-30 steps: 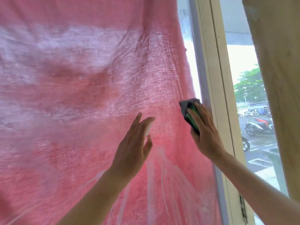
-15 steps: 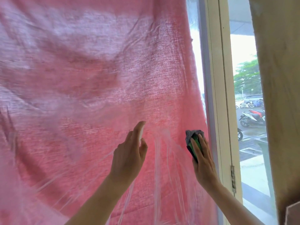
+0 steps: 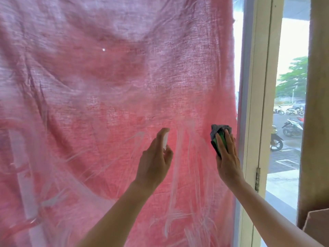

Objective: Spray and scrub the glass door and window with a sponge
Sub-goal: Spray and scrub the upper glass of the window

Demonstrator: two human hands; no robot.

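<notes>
Right hand (image 3: 228, 162) first: fingers straight and close together, flat on the sponge (image 3: 220, 141), pressing it onto the glass (image 3: 237, 50). The sponge is green, with a grey rag (image 3: 218, 130) bunched over its top end. Its long axis runs nearly upright, tipped a little to the left. It sits at the right edge of the pane, just beside the cream frame (image 3: 256, 104).

Over to the left hand (image 3: 154, 161): fingers curled round a small pale spray bottle (image 3: 166, 139), forefinger up on the top, nozzle facing the pane. The bottle is almost buried in the fist, so I cannot tell how much liquid it has.

Here's what matters: the white streaks (image 3: 178, 166) lie between the two hands and run down below them. That puts the wet patch left of the sponge and lower, with the right hand the nearer one. I'd call the next stroke a sweep left and down, away from the frame.

Behind the pane hangs a pink cloth (image 3: 106, 86). Further right are a hinge (image 3: 257, 179), parked motorbikes (image 3: 292, 126) outside, and a beige curtain (image 3: 318, 122).
</notes>
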